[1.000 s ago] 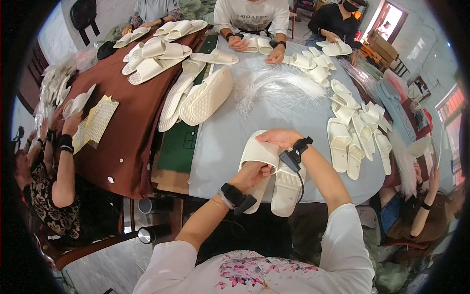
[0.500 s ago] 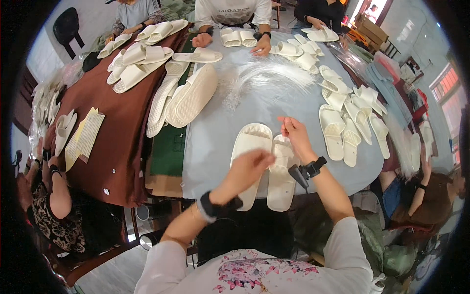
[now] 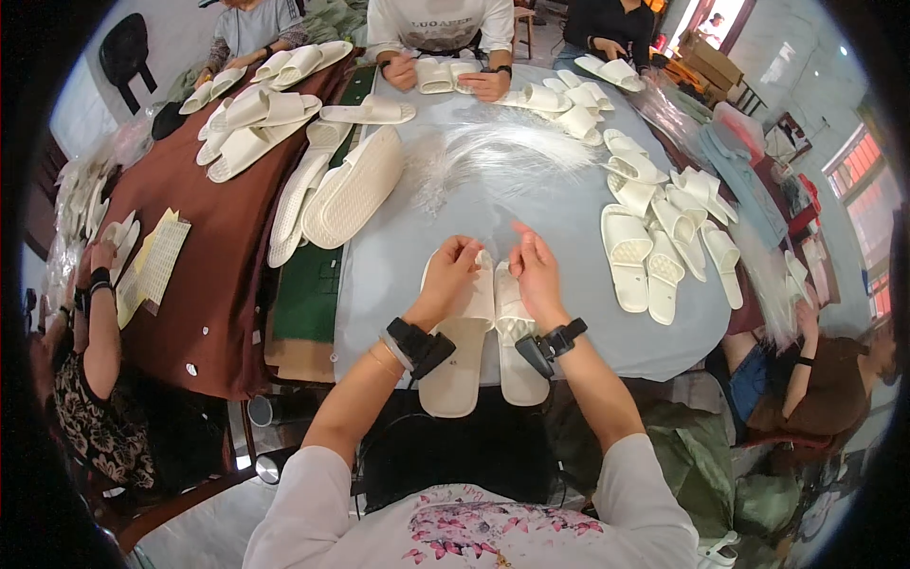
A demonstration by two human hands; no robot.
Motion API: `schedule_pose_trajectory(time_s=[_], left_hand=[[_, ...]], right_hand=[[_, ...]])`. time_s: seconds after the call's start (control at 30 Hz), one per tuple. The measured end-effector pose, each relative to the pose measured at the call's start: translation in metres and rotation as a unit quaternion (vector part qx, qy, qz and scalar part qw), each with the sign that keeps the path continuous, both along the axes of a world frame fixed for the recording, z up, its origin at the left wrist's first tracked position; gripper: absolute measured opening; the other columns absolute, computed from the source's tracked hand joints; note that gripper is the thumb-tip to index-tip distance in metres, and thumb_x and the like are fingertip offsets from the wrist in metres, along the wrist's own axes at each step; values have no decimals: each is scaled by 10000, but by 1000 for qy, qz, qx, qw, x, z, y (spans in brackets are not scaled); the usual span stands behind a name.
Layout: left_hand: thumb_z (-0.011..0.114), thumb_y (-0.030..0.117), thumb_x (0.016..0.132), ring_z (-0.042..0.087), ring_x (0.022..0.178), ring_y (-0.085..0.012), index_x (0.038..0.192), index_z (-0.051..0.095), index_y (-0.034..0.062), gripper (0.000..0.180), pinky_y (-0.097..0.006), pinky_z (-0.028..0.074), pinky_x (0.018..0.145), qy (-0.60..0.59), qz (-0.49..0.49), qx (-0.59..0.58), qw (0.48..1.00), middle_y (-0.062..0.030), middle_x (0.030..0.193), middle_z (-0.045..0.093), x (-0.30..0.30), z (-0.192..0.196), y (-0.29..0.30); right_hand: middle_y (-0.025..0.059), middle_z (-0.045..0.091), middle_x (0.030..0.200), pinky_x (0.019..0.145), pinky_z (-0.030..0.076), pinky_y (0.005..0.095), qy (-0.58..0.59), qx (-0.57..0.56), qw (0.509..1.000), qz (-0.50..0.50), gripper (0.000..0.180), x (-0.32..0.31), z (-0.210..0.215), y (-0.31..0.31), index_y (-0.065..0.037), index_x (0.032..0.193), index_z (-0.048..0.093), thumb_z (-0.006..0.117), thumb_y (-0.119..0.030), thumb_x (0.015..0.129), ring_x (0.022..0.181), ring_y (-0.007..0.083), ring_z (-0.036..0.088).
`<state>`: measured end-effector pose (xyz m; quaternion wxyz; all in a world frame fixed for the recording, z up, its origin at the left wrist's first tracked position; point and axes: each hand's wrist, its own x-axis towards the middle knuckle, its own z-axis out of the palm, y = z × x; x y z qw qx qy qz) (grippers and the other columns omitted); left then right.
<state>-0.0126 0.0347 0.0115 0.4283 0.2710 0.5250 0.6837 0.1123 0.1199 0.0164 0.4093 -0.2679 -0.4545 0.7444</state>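
A pair of cream slippers lies side by side at the table's near edge, the left slipper (image 3: 449,375) and the right slipper (image 3: 520,375) with their heels toward me. My left hand (image 3: 449,277) is over the strap and toe of the left slipper, fingers pinched together. Beside it, my right hand (image 3: 536,273) is above the toe of the right slipper with fingers curled in and fingertips close together. Anything between the fingertips of either hand is too small or too clear to make out. Both hands partly cover the slippers' straps and toes. Dark bands circle both wrists.
Clear plastic bags (image 3: 507,152) lie mid-table. More cream slippers sit at the right (image 3: 627,251), and large ones at the left (image 3: 355,190). A slipper pile (image 3: 256,133) and a printed sheet (image 3: 161,261) rest on brown cloth (image 3: 209,275). Several people work around the table.
My left hand has moved away from me to the slippers' toe end. The right hand's fingers have drawn in beside it. The person opposite has brought both hands to a slipper pair.
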Motion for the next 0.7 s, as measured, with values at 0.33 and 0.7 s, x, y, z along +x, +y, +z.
schedule_pose_trajectory(time_s=[0.33, 0.7], left_hand=[[518, 227, 899, 372, 562, -34, 1027, 559, 14, 252, -194, 379, 570, -186, 29, 25, 982, 63, 619, 385, -15, -4, -9], [543, 204, 886, 318, 523, -20, 1068, 547, 15, 263, -183, 355, 527, -235, 45, 50, 970, 80, 595, 331, -17, -5, -12]], right_hand=[[-11, 486, 667, 581, 364, 200, -140, 157, 973, 100, 262, -18, -8, 1, -2, 1065, 548, 452, -201, 924, 624, 63, 428], [-4, 611, 794, 623, 405, 190, -131, 204, 968, 60, 196, -19, 2, -12, 6, 960, 637, 572, -145, 853, 700, 42, 502]])
